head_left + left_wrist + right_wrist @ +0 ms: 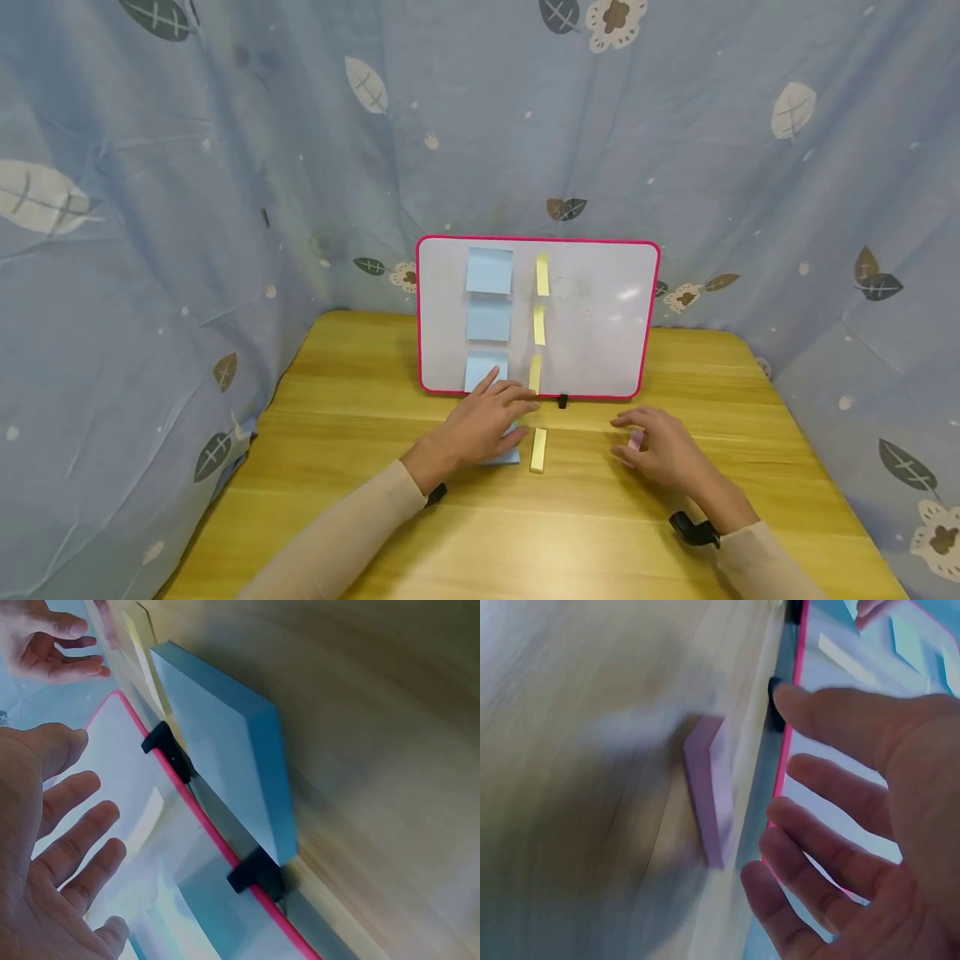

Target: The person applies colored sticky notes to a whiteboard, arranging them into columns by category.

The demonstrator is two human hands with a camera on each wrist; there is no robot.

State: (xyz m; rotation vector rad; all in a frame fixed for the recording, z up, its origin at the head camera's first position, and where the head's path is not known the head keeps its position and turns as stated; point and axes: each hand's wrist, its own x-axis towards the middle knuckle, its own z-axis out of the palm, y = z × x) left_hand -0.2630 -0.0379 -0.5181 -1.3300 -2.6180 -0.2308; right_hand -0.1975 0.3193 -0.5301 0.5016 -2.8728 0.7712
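Note:
My left hand [483,421], fingers spread and relaxed, hovers over a thick blue sticky-note pad [210,727] and partly hides it in the head view. Nothing is in its grasp. Loosely bent, the fingers of my right hand [667,454] hang above a small pink sticky-note pad [709,795]. The right wrist view shows a gap between that pad and the fingers. A narrow yellow pad [538,451] lies on the table between the hands. Behind them stands a whiteboard [592,333] with three blue notes [489,271] in a column and three yellow strips [542,275] beside them.
Black clips [259,874] support the whiteboard's pink lower edge. The wooden table [480,550] stretches toward me. Blue patterned curtains [480,125] hang close behind and along both sides.

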